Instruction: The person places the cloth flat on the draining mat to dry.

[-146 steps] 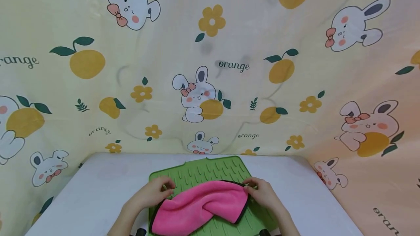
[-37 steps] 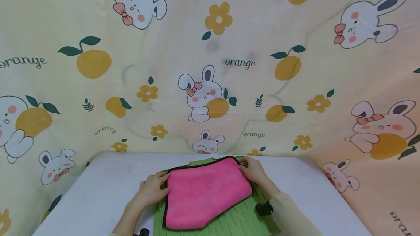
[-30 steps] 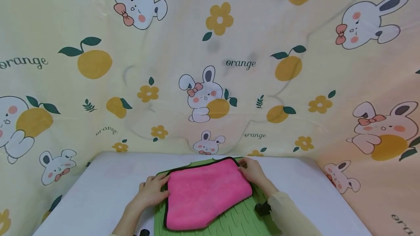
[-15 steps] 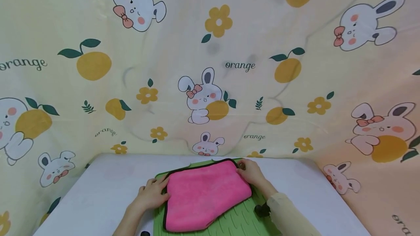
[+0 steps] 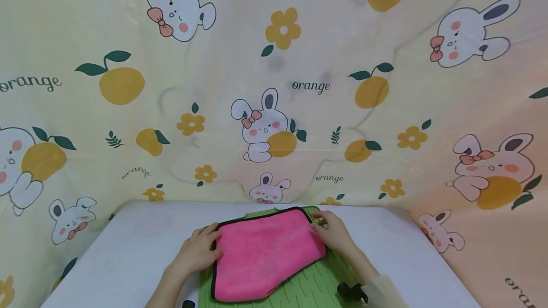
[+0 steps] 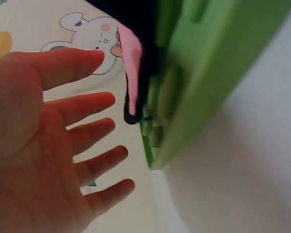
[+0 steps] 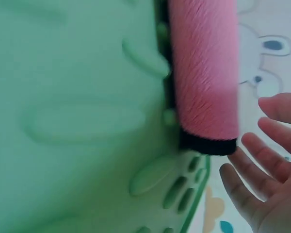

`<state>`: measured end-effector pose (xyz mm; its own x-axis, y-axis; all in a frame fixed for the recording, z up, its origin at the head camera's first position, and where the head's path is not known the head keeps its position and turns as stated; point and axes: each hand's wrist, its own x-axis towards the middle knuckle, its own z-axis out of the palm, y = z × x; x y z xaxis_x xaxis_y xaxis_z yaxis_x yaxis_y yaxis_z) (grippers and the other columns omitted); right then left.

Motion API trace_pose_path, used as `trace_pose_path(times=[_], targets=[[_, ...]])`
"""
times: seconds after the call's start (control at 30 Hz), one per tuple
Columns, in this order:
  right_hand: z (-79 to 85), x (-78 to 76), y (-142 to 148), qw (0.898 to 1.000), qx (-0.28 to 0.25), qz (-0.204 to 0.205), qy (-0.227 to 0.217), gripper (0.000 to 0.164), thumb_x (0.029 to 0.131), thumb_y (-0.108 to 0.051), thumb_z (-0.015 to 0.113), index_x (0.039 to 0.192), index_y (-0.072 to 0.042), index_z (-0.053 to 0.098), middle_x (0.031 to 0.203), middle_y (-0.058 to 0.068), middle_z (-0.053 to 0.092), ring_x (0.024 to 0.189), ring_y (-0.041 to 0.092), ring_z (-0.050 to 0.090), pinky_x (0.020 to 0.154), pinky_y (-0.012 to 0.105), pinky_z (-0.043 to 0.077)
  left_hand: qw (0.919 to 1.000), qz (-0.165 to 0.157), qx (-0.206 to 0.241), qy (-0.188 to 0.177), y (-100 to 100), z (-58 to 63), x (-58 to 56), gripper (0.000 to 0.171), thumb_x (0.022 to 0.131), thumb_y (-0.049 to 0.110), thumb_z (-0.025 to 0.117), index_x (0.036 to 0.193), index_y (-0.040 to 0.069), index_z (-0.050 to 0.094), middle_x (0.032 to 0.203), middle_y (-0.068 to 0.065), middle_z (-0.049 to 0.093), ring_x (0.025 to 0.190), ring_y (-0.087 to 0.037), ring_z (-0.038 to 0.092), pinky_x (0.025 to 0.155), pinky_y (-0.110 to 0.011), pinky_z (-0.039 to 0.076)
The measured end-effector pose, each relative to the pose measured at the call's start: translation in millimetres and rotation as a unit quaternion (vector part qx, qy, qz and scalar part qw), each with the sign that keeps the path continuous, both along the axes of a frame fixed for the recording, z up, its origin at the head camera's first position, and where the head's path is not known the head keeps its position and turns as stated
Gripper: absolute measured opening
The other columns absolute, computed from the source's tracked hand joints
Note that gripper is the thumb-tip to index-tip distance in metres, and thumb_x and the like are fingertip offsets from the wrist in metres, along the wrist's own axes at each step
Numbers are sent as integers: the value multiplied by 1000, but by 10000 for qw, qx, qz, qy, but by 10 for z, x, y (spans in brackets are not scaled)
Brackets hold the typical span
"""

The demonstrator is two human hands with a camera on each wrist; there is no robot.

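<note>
A pink plush cloth [image 5: 265, 255] with black edging lies spread over a green ridged board [image 5: 308, 282], its lower right side slanting. My left hand [image 5: 197, 251] is at the cloth's left edge in the head view, fingertips over the black border. In the left wrist view its fingers [image 6: 89, 102] are extended and spread beside the cloth's corner. My right hand [image 5: 336, 234] hovers at the upper right edge, fingers loosely bent. The right wrist view shows that hand [image 7: 266, 184] with spread fingers just beside the cloth's thick pink side [image 7: 206, 73], gripping nothing.
The board rests on a white table [image 5: 141, 251] that reaches back to a curtain [image 5: 274, 70] printed with rabbits and oranges. Black wrist devices show below both hands, the right one [image 5: 348, 293] over the board's right edge.
Since the oldest frame, the cloth has gone from twisted to spread flat, farther up the board. In the last half second, my right hand has loosened and shifted slightly right off its edge.
</note>
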<state>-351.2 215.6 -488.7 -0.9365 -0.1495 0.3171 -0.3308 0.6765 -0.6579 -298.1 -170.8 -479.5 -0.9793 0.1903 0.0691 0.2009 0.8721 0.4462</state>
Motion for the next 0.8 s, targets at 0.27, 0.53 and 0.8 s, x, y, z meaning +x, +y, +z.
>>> trace_pose_path(times=[0.27, 0.53, 0.8], targets=[[88, 343, 18, 9991, -383, 42, 184, 22, 94, -5, 75, 116, -6, 75, 114, 8, 70, 104, 27, 65, 81, 29, 57, 9931, -460, 981, 459, 196, 140, 95, 29, 98, 17, 70, 125, 7, 71, 132, -9, 66, 121, -33, 64, 98, -55, 53], [82, 536, 40, 9960, -250, 794, 326, 17, 92, -5, 78, 108, -5, 75, 97, 2, 70, 85, 9, 61, 69, 24, 54, 9779, -1498, 1368, 505, 353, 257, 285, 16, 100, 13, 69, 115, 17, 70, 112, 6, 68, 96, -9, 62, 80, -37, 56], [100, 608, -5, 9846, -10, 1732, -240, 15, 93, -11, 78, 109, -9, 75, 97, 2, 70, 82, 7, 60, 71, 24, 52, 9637, -2188, 1524, 159, 426, 198, 409, 11, 99, 16, 72, 109, 19, 71, 101, 13, 63, 91, -2, 57, 79, -28, 56]])
